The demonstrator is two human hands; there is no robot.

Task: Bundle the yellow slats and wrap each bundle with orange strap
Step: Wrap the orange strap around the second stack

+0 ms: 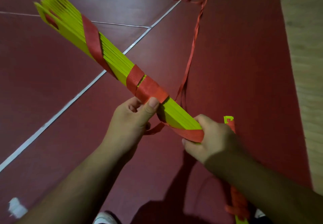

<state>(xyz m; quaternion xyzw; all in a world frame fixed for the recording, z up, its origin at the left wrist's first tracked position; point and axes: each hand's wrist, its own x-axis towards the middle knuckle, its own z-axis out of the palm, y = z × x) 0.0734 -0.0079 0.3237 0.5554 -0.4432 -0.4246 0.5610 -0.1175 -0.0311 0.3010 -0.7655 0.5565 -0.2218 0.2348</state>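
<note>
A bundle of yellow slats [111, 59] slants from the upper left down to my hands, held above the floor. An orange strap [92, 40] spirals around it in several turns, and its loose tail [194, 36] trails off across the floor to the upper right. My left hand [132, 118] grips the bundle near its middle, thumb pressed on the last strap turn. My right hand [209, 139] grips the near end of the bundle together with a stretch of strap. The far slat ends fan apart.
A second strapped yellow bundle [237, 204] lies on the dark red floor [244, 83] beneath my right forearm. White lines [87, 87] cross the floor. A pale wooden surface [307, 66] borders the right side. A shoe [104, 218] shows at the bottom.
</note>
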